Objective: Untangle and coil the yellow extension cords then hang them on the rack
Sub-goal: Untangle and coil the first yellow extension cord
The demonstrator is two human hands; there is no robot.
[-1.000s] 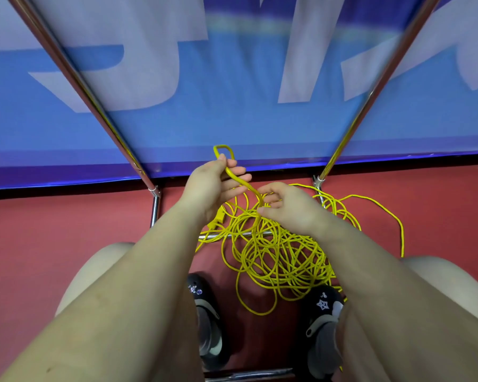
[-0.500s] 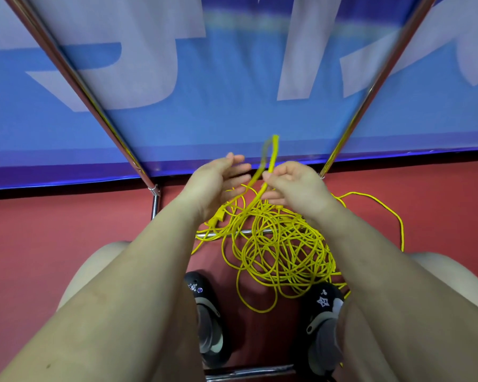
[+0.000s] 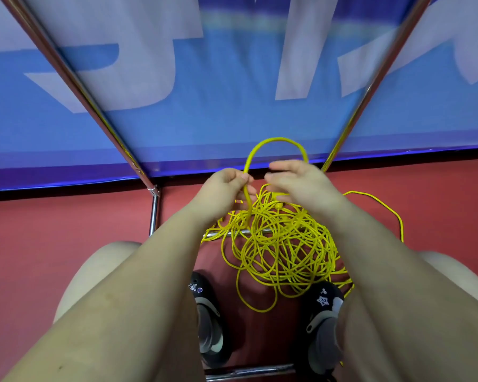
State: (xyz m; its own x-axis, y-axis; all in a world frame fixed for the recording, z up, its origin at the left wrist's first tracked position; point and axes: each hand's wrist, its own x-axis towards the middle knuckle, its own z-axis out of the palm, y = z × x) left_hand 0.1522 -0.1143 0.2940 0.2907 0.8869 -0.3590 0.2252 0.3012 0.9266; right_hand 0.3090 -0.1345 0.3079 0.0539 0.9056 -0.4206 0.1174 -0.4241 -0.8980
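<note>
While left fingers (image 3: 239, 179) pinch it, cord loop (image 3: 276, 142) arches to the right hand (image 3: 301, 183).

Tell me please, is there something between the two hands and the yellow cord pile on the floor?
Nothing visible. The left hand already pinches a raised loop of the yellow cord, and the right hand is at the loop's other side, directly above the pile; its grip there is blurred.

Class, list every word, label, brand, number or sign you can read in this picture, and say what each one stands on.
Banner: large pale letter shapes on blue, cropped by the frame and blurred; no word can be read.
Right shoe: a star charm, no text.
Left shoe: small charms, too small to read.
Yellow cord: no readable marking.
</note>
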